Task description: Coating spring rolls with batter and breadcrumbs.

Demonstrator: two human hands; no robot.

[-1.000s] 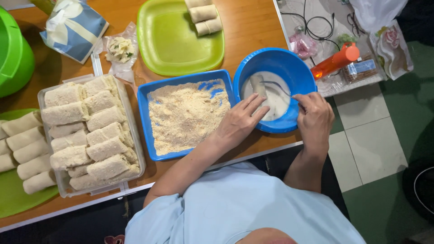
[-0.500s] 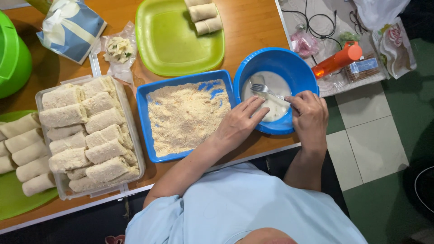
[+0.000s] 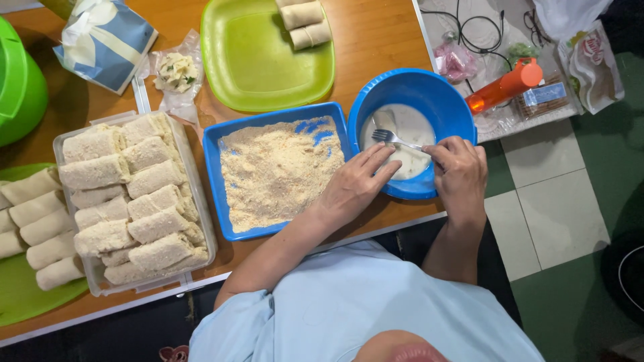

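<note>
Holding a fork (image 3: 392, 139): right hand (image 3: 461, 175), fingers closed around the handle, tines over white batter in the round blue bowl (image 3: 439, 94). Left hand (image 3: 354, 186): fingers extended, loosely together, tips on the bowl rim, beside the blue tray (image 3: 216, 175) of breadcrumbs on the desk (image 3: 376, 40).

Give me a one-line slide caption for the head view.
Right hand holds a fork in a blue bowl of white batter; left hand rests on its rim beside the breadcrumb tray.

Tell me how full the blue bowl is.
Nearly empty: the blue bowl holds only a shallow pool of white batter, most of its inner wall bare.
</note>
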